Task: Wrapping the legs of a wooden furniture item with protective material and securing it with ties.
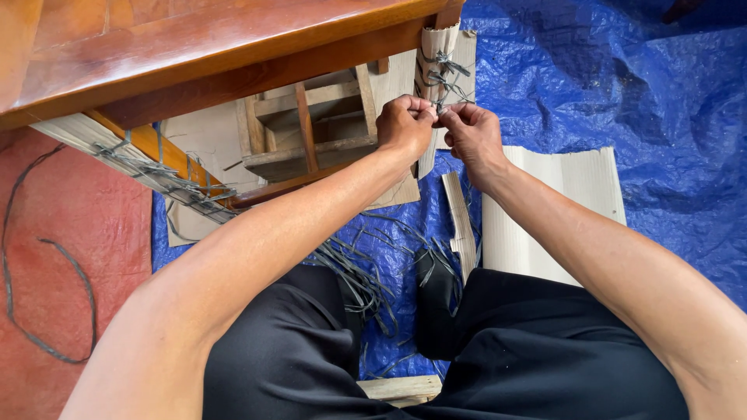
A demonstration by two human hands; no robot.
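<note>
L hand [405,124] & R hand [471,132] both pinched shut on grey strap [445,85], knotting it at cardboard-wrapped leg [440,47], just above grip. Risk: strap end slips from fingertips if tension uneven, so knot loosens and cardboard shifts.

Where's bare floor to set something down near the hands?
Free: blue tarp right of the corrugated cardboard sheet; red floor at left, apart from a loose strap. Crowded: grey strap pile between the knees, and around both hands at the table leg.
</note>
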